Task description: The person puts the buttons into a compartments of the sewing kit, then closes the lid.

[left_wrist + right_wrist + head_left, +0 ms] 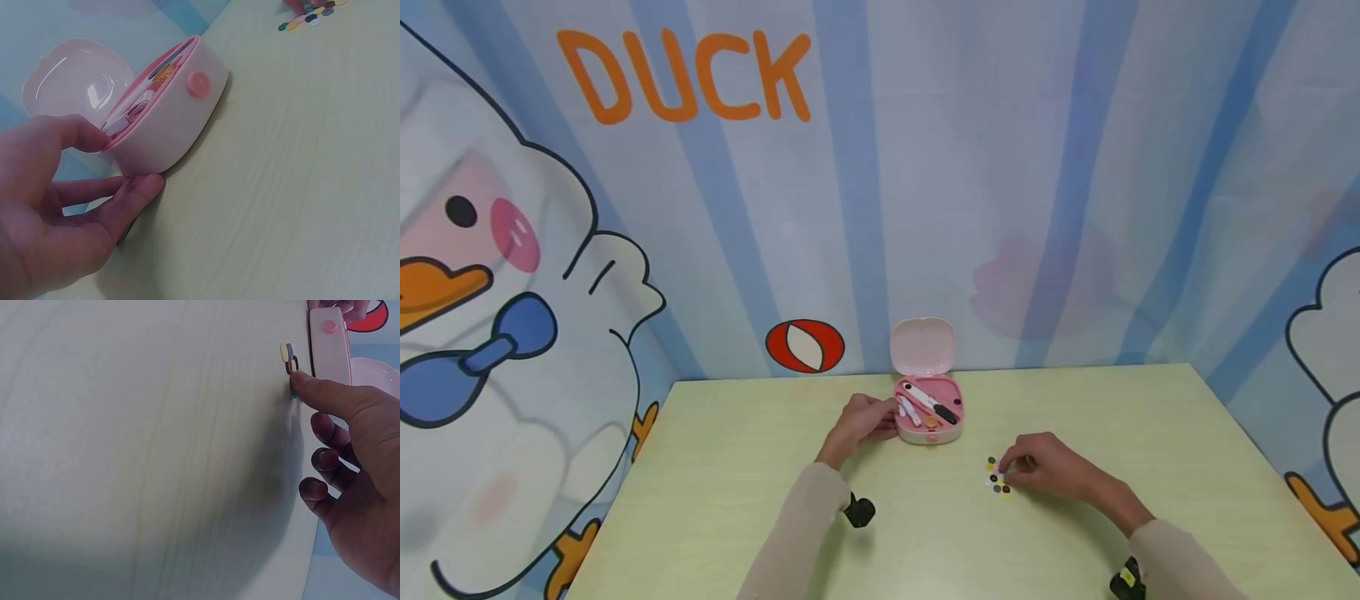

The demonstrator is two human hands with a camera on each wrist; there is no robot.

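A pink case [928,433] stands near the table's back edge with its lid [922,346] raised. Inside lie a white tool with a black end [931,402], small white pieces [909,411] and an orange-brown round piece [931,422]. My left hand [865,421] grips the case's left side, thumb at the rim and fingers low on the wall [134,147]. Several coloured buttons [997,487] lie grouped on the table. Thumb and index finger of my right hand [1052,467] come together at the buttons; whether one is pinched is hidden. Its other fingers hang loosely curled [328,459].
The pale yellow table [925,533] ends at a striped blue curtain [917,192] right behind the case. A large duck figure [535,350] is printed on the curtain to the left. The raised lid stands close to the curtain.
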